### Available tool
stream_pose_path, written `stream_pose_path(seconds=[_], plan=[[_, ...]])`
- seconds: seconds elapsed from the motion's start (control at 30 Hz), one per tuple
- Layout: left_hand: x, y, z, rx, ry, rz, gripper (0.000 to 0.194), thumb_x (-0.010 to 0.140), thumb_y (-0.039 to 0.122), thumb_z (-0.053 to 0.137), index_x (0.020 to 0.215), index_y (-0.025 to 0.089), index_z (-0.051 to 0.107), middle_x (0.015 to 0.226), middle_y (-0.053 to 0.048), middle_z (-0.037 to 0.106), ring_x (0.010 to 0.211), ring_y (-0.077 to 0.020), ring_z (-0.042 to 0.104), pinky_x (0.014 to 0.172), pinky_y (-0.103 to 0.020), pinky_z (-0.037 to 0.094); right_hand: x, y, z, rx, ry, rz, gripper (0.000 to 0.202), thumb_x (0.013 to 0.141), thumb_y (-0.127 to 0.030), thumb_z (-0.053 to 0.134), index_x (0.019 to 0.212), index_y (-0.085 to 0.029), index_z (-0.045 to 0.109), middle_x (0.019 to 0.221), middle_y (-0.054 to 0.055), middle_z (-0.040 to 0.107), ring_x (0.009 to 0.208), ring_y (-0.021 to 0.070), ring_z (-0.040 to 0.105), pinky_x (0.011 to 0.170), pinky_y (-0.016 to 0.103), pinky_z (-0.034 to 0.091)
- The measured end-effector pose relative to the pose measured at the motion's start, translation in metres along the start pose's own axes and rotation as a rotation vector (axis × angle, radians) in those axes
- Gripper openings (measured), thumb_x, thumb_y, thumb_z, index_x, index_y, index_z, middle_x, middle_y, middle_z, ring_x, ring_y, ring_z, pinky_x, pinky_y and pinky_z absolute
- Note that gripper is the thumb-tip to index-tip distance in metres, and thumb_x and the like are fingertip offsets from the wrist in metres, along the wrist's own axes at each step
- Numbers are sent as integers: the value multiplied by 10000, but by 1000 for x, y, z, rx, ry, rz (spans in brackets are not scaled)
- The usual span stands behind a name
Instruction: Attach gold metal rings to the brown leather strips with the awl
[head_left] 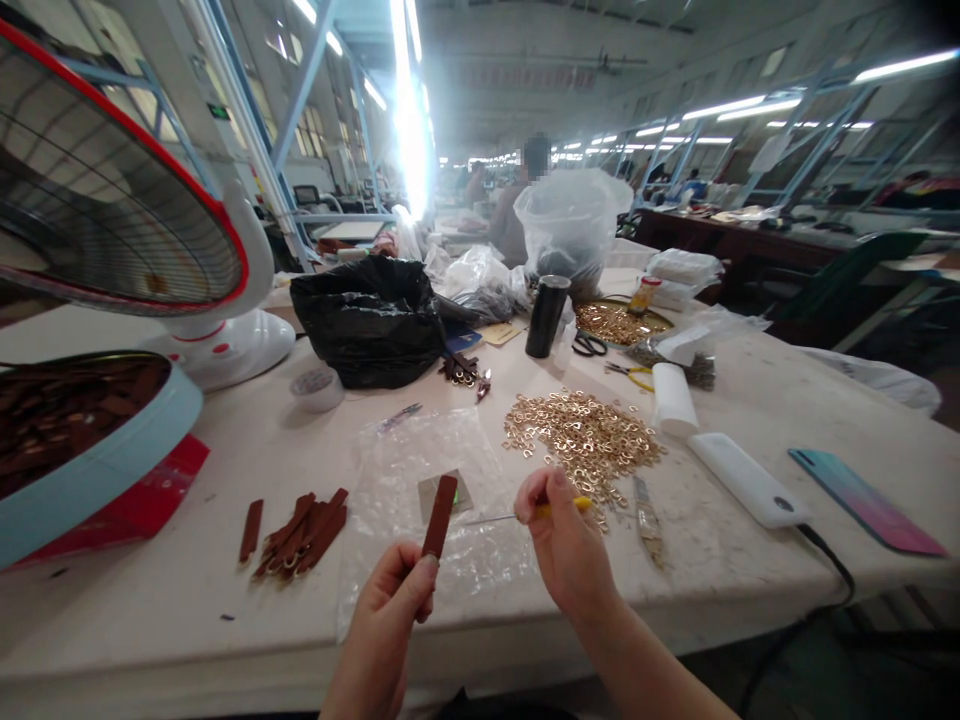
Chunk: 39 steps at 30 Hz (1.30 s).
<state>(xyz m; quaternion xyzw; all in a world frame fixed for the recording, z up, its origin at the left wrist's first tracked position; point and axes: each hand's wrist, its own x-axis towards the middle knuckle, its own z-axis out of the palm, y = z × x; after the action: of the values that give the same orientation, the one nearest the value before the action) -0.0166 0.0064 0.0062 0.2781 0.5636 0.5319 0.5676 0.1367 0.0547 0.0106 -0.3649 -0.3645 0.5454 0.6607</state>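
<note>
Between thumb and fingers, my left hand pinches a brown leather strap that stands upright. My right hand is closed around a yellow-handled awl, whose thin metal shaft points left toward the strap without touching it. Under them lie a clear plastic sheet and a small square metal plate. Just beyond my right hand spreads a heap of gold metal rings. To the left is a small pile of brown straps, some with gold rings at their ends.
A round tin of brown strips and a fan stand at the left. Behind are a black plastic bag, a black cylinder and scissors. A utility knife, white power bank and phone lie right.
</note>
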Motion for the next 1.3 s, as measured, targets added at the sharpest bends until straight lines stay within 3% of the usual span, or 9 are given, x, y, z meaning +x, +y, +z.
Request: stream_pose_path(seconds=[0.07,0.13,0.2,0.27,0.53,0.77,0.93,1.17,1.3], plan=[[-2,-2,1,2,-16,0,264,607,366,680,566,180,498,473,81,393,460,-68,313,468,-192,251,-5,2,-4,-203,-75,-7,308,854,-470,463,735,-196,538,593,-23,496,576,117,444,574,244,357],[-4,-3,2,13,-40,4,269,611,374,674,570,182,490,483,83,370,459,-69,290,466,-196,246,-11,6,-4,-353,-276,49,274,854,-447,471,824,-187,554,645,-11,520,606,123,461,577,247,360],[-6,-5,3,30,-64,9,266,619,379,668,581,183,492,488,84,356,463,-71,274,464,-198,241,-14,10,-1,-427,-477,100,264,856,-423,469,819,-177,558,671,-5,519,618,123,459,571,245,355],[-7,-5,4,75,-81,9,271,627,393,663,576,183,499,485,80,362,465,-75,279,463,-202,244,-14,14,3,-440,-566,148,268,855,-408,466,756,-171,545,640,-17,492,593,110,440,552,236,342],[-12,0,2,224,-87,42,235,657,403,635,610,183,567,487,52,459,487,-106,389,496,-225,310,-12,16,5,-268,-538,400,345,802,-504,491,703,-174,486,541,-56,431,477,78,382,487,209,326],[-9,-3,4,264,-56,98,199,652,370,630,621,191,547,466,63,449,464,-103,379,465,-221,300,-17,19,4,-372,-591,353,83,742,-239,580,761,-159,569,658,-34,488,589,93,419,545,203,339],[-8,-1,2,305,-66,133,162,636,304,624,585,201,511,480,68,426,457,-98,365,461,-221,299,-18,24,7,-424,-618,310,83,740,-154,520,768,-156,598,664,-25,524,607,104,453,565,208,372],[-10,3,-9,375,-191,93,100,685,250,554,618,189,512,512,55,439,484,-104,387,477,-226,318,-18,16,9,-422,-747,329,115,755,-145,501,770,-158,615,700,-12,550,645,121,483,606,225,384],[-15,-3,-10,365,-135,148,109,702,231,529,610,199,481,557,52,426,519,-106,391,505,-224,335,-24,20,14,-408,-692,382,90,748,-173,528,799,-164,602,700,-12,540,647,127,473,612,238,376]])
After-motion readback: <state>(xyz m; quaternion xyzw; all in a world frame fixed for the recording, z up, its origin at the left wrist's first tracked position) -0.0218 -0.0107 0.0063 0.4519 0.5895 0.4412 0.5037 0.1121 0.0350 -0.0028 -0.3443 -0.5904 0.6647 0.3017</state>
